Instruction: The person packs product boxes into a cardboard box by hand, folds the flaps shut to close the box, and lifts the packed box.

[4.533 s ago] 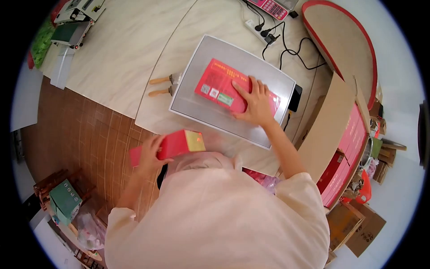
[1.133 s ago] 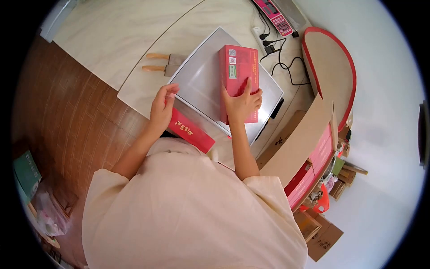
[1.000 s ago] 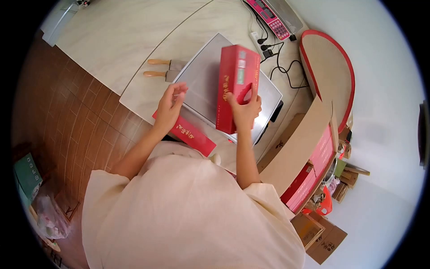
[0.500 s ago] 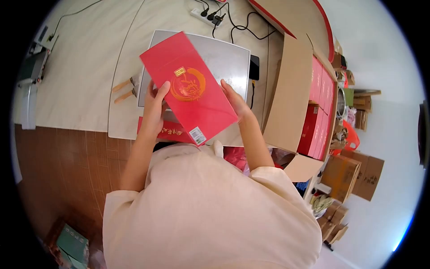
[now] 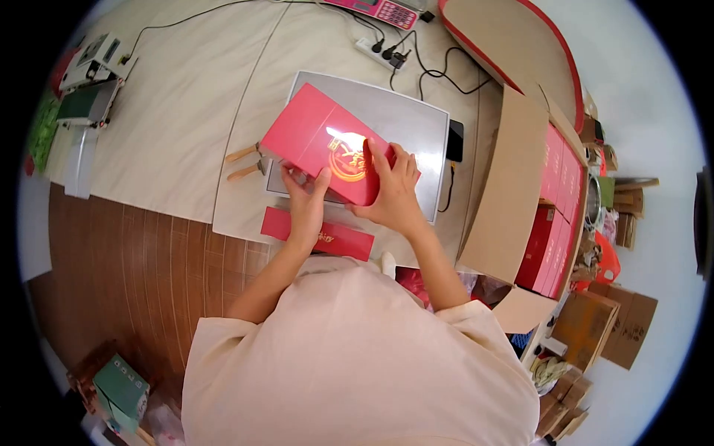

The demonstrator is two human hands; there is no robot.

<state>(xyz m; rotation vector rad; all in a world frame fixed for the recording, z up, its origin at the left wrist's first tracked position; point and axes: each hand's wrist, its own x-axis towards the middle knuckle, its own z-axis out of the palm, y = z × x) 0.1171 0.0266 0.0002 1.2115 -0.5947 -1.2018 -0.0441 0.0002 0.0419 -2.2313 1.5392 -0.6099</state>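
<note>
Both my hands hold a red box (image 5: pixel 316 130) with a shiny gold round emblem, tilted above a grey metal-topped plate (image 5: pixel 416 119). My left hand (image 5: pixel 306 204) grips its lower left edge, thumb on the top face. My right hand (image 5: pixel 394 186) is at the right end, with fingers curled over the top. A second red box (image 5: pixel 349 239) with gold lettering lies at the table's front edge, close to my left wrist. Two wooden-handled tools (image 5: pixel 244 172) lie left of the plate, their blades partly hidden.
An open carton (image 5: pixel 506 178) holding several red boxes stands at the right. A power strip (image 5: pixel 375 53) with black cables, a pink scale (image 5: pixel 398 13) and a black phone (image 5: pixel 455 141) lie beyond the plate. A machine (image 5: pixel 93 97) stands far left.
The red box was first flat under my right hand, then lifted and turned; now both hands hold it, emblem up. The other red box, earlier in my left hand, lies at the table edge.
</note>
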